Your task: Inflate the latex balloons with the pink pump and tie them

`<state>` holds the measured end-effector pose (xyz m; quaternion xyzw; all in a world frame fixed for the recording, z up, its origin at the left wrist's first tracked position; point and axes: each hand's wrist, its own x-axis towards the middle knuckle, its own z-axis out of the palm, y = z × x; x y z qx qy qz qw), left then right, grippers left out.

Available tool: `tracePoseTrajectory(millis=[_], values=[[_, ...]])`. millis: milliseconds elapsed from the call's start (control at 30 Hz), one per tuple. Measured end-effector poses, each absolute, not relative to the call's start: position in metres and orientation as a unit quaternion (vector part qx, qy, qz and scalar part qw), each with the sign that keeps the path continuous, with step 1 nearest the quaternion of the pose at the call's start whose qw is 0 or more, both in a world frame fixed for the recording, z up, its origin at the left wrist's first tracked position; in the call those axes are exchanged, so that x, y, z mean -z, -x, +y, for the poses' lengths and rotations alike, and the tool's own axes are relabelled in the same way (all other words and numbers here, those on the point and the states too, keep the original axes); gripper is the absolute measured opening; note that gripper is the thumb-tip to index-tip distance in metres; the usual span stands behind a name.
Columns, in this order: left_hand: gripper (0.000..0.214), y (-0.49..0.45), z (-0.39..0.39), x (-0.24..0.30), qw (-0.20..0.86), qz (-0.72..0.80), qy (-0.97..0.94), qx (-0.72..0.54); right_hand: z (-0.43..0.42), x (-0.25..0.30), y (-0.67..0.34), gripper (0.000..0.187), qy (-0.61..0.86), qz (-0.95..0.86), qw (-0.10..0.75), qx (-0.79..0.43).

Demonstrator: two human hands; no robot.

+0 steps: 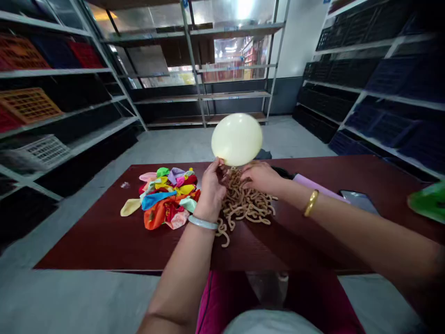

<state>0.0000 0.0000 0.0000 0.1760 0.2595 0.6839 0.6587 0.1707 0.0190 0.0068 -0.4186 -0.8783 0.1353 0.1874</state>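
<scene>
A pale yellow inflated balloon (pixel 237 140) is above the far edge of the table. My left hand (pixel 212 186) is closed at its lower left, with thumb and fingers pinching near the neck. My right hand (pixel 260 177) is just under the balloon's lower right side, over a pile of brown curly pieces (pixel 248 202). Its fingers are loosely bent and apart; whether they touch the balloon is unclear. Left of my left hand lies a heap of limp, uninflated balloons (pixel 170 197) in many colours.
The dark red table (pixel 104 241) also bears a phone (pixel 358 200), a lilac strip-like object (pixel 320 187) and a blurred green object (pixel 429 202) on the right. Metal shelves (pixel 205 96) with crates (pixel 29 105) stand around the table.
</scene>
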Motion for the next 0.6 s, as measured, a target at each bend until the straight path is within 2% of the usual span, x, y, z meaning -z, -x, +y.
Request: tracePoseTrajectory(millis=[100, 233, 333, 467, 533, 600], values=[[0.016, -0.001, 0.001, 0.001, 0.659, 0.254, -0.177, -0.686, 0.021, -0.003, -0.174, 0.003, 0.438, -0.865, 0.2, -0.141], [0.012, 0.001, 0.004, 0.007, 0.649, 0.255, -0.197, -0.689, 0.022, -0.012, -0.18, 0.017, 0.468, -0.834, 0.239, -0.169], [0.012, 0.002, 0.006, 0.01, 0.651, 0.274, -0.204, -0.678, 0.021, -0.028, -0.184, 0.023, 0.448, -0.782, 0.321, -0.291], [0.015, 0.002, 0.007, 0.011, 0.66, 0.267, -0.209, -0.67, 0.023, -0.044, -0.183, 0.016, 0.363, -0.658, 0.448, -0.485], [0.016, 0.001, 0.006, 0.011, 0.654, 0.27, -0.215, -0.673, 0.024, -0.048, -0.18, 0.014, 0.336, -0.647, 0.465, -0.502], [0.017, 0.0, 0.005, 0.01, 0.645, 0.282, -0.227, -0.673, 0.024, -0.05, -0.175, 0.015, 0.333, -0.682, 0.44, -0.48]])
